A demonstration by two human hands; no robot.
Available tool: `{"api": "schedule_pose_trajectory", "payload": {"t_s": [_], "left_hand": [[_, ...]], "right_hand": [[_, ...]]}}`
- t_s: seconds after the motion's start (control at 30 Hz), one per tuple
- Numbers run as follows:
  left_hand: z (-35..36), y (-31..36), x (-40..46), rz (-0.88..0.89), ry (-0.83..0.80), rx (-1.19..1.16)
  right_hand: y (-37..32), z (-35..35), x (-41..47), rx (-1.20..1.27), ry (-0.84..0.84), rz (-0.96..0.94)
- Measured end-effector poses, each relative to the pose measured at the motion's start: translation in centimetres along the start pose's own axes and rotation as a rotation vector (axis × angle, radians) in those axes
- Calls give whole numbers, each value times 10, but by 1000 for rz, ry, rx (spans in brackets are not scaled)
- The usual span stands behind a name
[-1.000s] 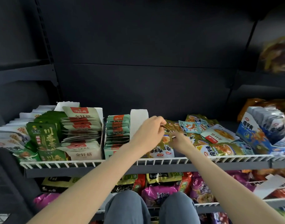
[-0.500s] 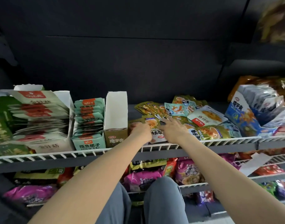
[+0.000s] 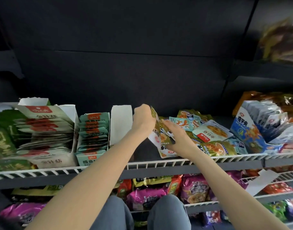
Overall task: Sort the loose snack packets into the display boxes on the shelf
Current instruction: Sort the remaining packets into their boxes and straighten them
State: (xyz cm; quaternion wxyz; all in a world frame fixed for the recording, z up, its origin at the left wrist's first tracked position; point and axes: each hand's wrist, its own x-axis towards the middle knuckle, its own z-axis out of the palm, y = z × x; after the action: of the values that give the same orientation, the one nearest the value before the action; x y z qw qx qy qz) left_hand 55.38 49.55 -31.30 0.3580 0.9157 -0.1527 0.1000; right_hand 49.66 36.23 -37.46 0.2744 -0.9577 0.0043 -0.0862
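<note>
The left hand [image 3: 144, 119] is raised over the shelf [image 3: 159, 173] with its fingers curled round the top of a small bunch of olive-green snack packets [image 3: 156, 130], which hang tilted from its grip; their print is too blurred to read. The right hand [image 3: 179, 138] lies just beside it, fingers fairly straight, resting flat on the loose pile of packets [image 3: 214, 143] to its right and touching the lower part of the held bunch. In that pile a white packet [image 3: 210, 134] shows a red label whose writing, seen upside down, I cannot make out. Just left of the left hand stands an empty white display box [image 3: 120, 124]. Further left is a teal display box [image 3: 91, 159] full of teal packets with orange tabs, its front printed with characters that begin 摸鱼. Beyond that a white display box [image 3: 51, 161] holds packets with red labels. Far right of the right hand a blue display box [image 3: 247, 130] bears large characters, possibly 魔芋爽.
</note>
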Motion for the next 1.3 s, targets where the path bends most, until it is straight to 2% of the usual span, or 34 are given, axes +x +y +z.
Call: {"api": "schedule_pose_trajectory", "payload": {"t_s": [0.07, 0.2, 0.3, 0.43, 0.5, 0.63, 0.83, 0.9, 0.97, 1.07, 1.13, 1.3], "left_hand": [[-16, -7, 6, -99, -13, -202], [-44, -25, 1, -367, -36, -594], [-70, -42, -11, -341, -59, -738], [-100, -73, -27, -94, 84, -243], [-110, -84, -33, 19, 67, -102], [-116, -96, -44, 192, -46, -18], [-110, -100, -49, 397, 100, -26], [-111, -100, -49, 434, 78, 20], [-112, -99, -51, 448, -6, 159], [-111, -99, -54, 504, -42, 404], [-109, -100, -56, 511, -61, 508], [-100, -99, -54, 445, -211, 632]], "right_hand": [[-17, -1, -3, 24, 65, -80], [-45, 2, 4, -14, 340, -258], [-75, 4, 7, 71, 389, -288], [-107, 15, 12, 216, 285, -171], [-112, 19, 13, 234, 205, -153], [-115, 22, 12, 205, 131, -112], [-115, 16, 15, 29, 58, -96], [-114, 17, 13, 8, -15, -124], [-115, 20, 10, 30, -40, -149], [-112, 23, 9, 130, 73, -187], [-109, 25, 8, 135, 91, -195], [-93, 17, 1, 60, -95, -162]]}}
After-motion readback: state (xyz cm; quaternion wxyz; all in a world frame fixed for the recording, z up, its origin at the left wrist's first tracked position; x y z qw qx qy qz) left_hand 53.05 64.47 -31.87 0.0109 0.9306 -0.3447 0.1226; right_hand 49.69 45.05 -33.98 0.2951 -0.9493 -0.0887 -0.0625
